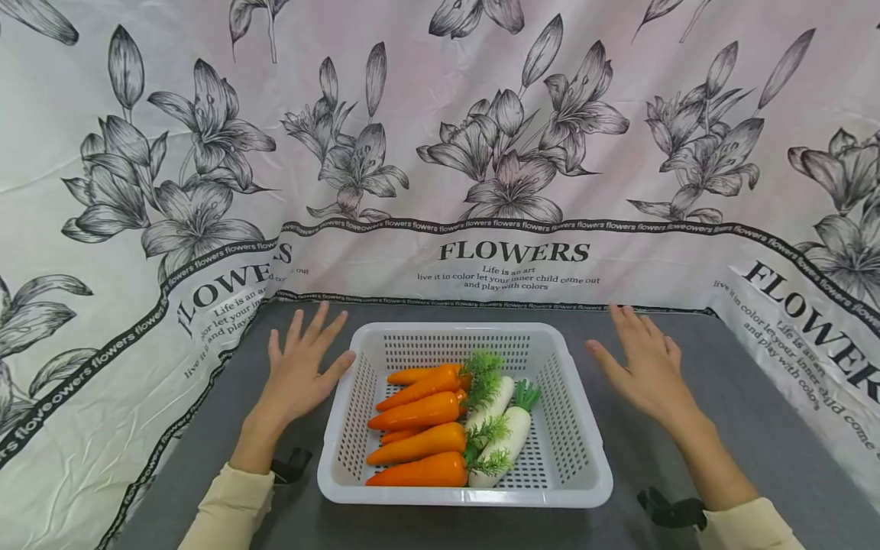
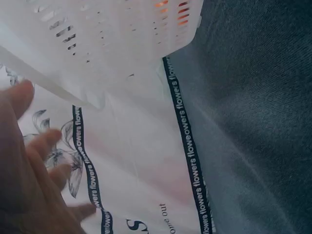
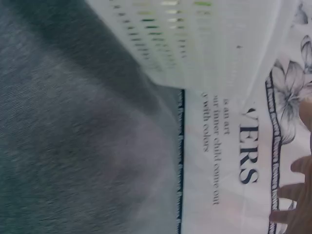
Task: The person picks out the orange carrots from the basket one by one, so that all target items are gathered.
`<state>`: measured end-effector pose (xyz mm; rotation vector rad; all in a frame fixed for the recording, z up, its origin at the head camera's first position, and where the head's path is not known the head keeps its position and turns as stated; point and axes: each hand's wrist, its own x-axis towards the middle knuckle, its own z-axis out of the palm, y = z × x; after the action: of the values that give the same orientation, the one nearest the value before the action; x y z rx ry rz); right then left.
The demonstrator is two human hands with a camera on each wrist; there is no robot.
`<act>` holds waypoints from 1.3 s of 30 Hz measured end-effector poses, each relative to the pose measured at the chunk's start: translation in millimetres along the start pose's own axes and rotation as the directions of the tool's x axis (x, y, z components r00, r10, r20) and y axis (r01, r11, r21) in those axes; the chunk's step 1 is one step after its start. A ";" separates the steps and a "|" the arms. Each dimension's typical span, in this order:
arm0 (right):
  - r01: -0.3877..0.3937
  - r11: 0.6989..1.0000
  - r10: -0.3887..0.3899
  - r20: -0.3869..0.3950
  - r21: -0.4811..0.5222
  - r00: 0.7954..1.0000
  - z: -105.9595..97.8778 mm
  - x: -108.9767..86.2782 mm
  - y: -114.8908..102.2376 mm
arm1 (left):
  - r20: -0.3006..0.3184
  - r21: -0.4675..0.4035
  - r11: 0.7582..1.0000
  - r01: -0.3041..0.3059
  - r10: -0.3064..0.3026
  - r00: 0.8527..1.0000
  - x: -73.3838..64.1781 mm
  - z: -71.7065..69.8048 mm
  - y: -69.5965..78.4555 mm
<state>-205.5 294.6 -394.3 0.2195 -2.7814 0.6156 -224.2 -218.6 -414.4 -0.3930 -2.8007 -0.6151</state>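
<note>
A white perforated plastic basket (image 1: 577,412) stands on the grey tabletop between both hands. Several orange carrots (image 1: 419,411) with leafy green tops lie in its left half, tips pointing left. Beside them rest white radishes (image 1: 510,444) with green tops, partly under the carrot leaves. My left hand (image 1: 300,372) is spread by the basket's upper left side, its thumb close to the rim. My right hand (image 1: 646,370) stays off the right side with fingers extended and nothing held. In the wrist views the basket's side wall (image 2: 122,34) rises near the fingers.
A pale cloth printed with lilies and the word FLOWERS (image 1: 514,252) hangs behind and along both sides of the grey tabletop (image 1: 687,458). Dark straps (image 1: 670,508) sit at both wrists near the cream sleeves (image 1: 749,527).
</note>
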 end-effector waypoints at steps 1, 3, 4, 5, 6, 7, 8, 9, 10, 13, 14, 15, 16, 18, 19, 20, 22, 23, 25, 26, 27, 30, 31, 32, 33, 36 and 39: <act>0.022 1.000 -0.022 0.010 0.017 1.000 -1.6 1.5 -2.6 | 0.015 -0.025 0.999 -0.022 0.022 1.000 -0.1 0.9 0.5; 0.070 0.997 -0.071 0.025 0.044 0.997 -5.0 4.4 -8.8 | 0.039 -0.089 0.994 -0.060 0.064 0.997 -0.3 3.3 1.9; 0.095 0.994 -0.097 0.031 0.052 0.995 -6.8 6.1 -12.2 | 0.046 -0.117 0.990 -0.076 0.082 0.996 -0.3 4.7 2.5; 0.119 0.991 -0.122 0.039 0.055 0.992 -8.8 8.0 -15.9 | 0.050 -0.139 0.986 -0.088 0.096 0.994 -0.4 6.3 2.8; 0.141 0.988 -0.144 0.052 0.061 0.988 -11.0 10.4 -19.9 | 0.055 -0.160 0.982 -0.095 0.105 0.993 -0.5 8.0 3.0; 0.158 0.985 -0.162 0.065 0.064 0.985 -13.1 12.6 -24.2 | 0.060 -0.178 0.979 -0.097 0.109 0.992 -0.8 9.4 3.0; 0.173 0.983 -0.178 0.080 0.065 0.981 -15.2 14.7 -28.7 | 0.062 -0.194 0.976 -0.099 0.113 0.992 -1.0 10.6 3.2; 0.185 0.980 -0.191 0.099 0.067 0.977 -17.5 16.7 -33.3 | 0.060 -0.201 0.974 -0.099 0.114 0.992 -1.2 11.8 3.1; 0.195 0.978 -0.202 0.116 0.067 0.972 -19.8 18.6 -37.8 | 0.059 -0.207 0.973 -0.098 0.113 0.992 -1.4 12.7 2.9; 0.223 0.972 -0.232 0.160 0.070 0.960 -24.7 24.6 -51.6 | 0.052 -0.220 0.971 -0.098 0.112 0.992 -1.4 14.4 1.7; 0.241 0.968 -0.250 0.170 0.070 0.953 -25.8 26.8 -56.0 | 0.049 -0.226 0.969 -0.097 0.111 0.993 -1.4 14.7 1.3; 0.263 0.962 -0.273 0.178 0.075 0.946 -26.3 29.6 -60.4 | 0.048 -0.233 0.968 -0.096 0.110 0.993 -1.2 15.1 0.3; 0.289 0.954 -0.300 0.185 0.083 0.936 -26.0 32.7 -64.9 | 0.047 -0.241 0.966 -0.095 0.109 0.993 -1.1 15.6 -0.8; 0.346 0.933 -0.360 0.197 0.100 0.912 -24.0 39.0 -73.8 | 0.051 -0.268 0.959 -0.089 0.106 0.993 -1.1 16.4 -3.3; 0.372 0.921 -0.388 0.203 0.114 0.899 -22.6 41.7 -78.0 | 0.055 -0.284 0.955 -0.085 0.105 0.993 -1.1 16.8 -4.5; 0.397 0.908 -0.417 0.206 0.132 0.885 -20.9 44.3 -81.9 | 0.060 -0.303 0.950 -0.081 0.104 0.993 -1.0 17.2 -5.6; 0.433 0.888 -0.459 0.219 0.158 0.861 -16.4 49.0 -88.4 | 0.067 -0.328 0.941 -0.078 0.106 0.992 -0.7 17.8 -7.5; 0.441 0.882 -0.469 0.227 0.166 0.854 -14.3 50.8 -91.3 | 0.071 -0.340 0.937 -0.076 0.106 0.992 -0.4 18.0 -8.1; 0.442 0.879 -0.476 0.246 0.181 0.845 -10.2 53.9 -96.6 | 0.076 -0.352 0.933 -0.076 0.109 0.991 0.1 18.4 -8.7; 0.437 0.880 -0.474 0.259 0.187 0.842 -8.2 55.3 -99.3 | 0.078 -0.357 0.931 -0.076 0.111 0.991 0.2 18.6 -8.9; 0.429 0.883 -0.468 0.274 0.194 0.840 -6.0 56.7 -102.0 | 0.079 -0.358 0.930 -0.077 0.113 0.990 0.3 18.7 -8.9; 0.408 0.885 -0.462 0.318 0.224 0.828 -0.3 59.8 -111.3 | 0.083 -0.364 0.928 -0.076 0.114 0.990 -0.1 18.6 -9.0; 0.404 0.882 -0.467 0.332 0.241 0.820 1.7 60.8 -114.8 | 0.084 -0.366 0.928 -0.074 0.113 0.990 -0.4 18.4 -9.1; 0.409 0.876 -0.478 0.343 0.255 0.809 4.0 61.9 -118.2 | 0.085 -0.367 0.927 -0.072 0.111 0.990 -0.7 18.4 -9.3; 0.413 0.869 -0.489 0.353 0.272 0.798 6.3 63.3 -121.7 | 0.085 -0.369 0.927 -0.071 0.109 0.990 -1.0 18.2 -9.5; 0.441 0.837 -0.540 0.366 0.323 0.758 14.3 68.1 -130.6 | 0.090 -0.373 0.926 -0.063 0.104 0.990 -1.3 18.2 -10.4; 0.464 0.805 -0.585 0.367 0.369 0.723 24.1 73.1 -137.5 | 0.095 -0.379 0.923 -0.062 0.106 0.990 -0.4 18.8 -10.9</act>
<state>-252.2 154.4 -339.3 1.3418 -2.8257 0.8404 -230.6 -220.0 -435.1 -0.6360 -2.7451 -1.1485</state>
